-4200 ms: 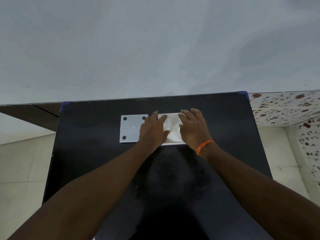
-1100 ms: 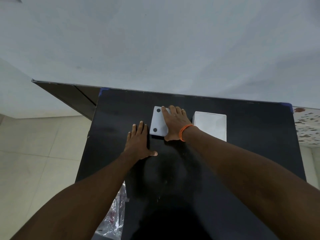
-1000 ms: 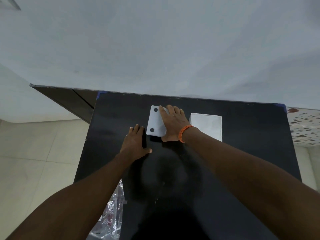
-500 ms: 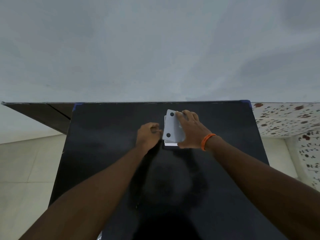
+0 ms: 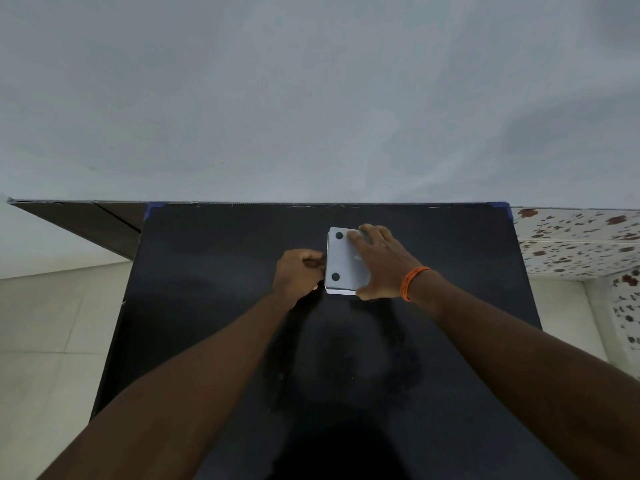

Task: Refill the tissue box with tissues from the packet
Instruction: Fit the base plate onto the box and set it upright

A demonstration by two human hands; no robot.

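Note:
The white tissue box [image 5: 341, 291] stands upside down on the black table [image 5: 214, 306]; only a thin strip of its near edge shows. On top of it lies its grey bottom cover [image 5: 341, 258] with two black round feet along its left side. My right hand [image 5: 382, 263] is spread over the cover, thumb hooked on the near edge, fingers across the top. My left hand [image 5: 299, 271] is curled with its fingertips against the box's left side. No tissue packet is in view.
The table's far edge meets a plain grey wall [image 5: 311, 98]. A dark cabinet [image 5: 86, 223] stands at the left. Pale floor tiles [image 5: 45, 323] lie to the left, and flower-patterned tiles [image 5: 575, 240] to the right.
My right hand carried the grey cover from the table at the left onto the white box and laid it nearly flat. My left hand left the table and curled against the box's left side.

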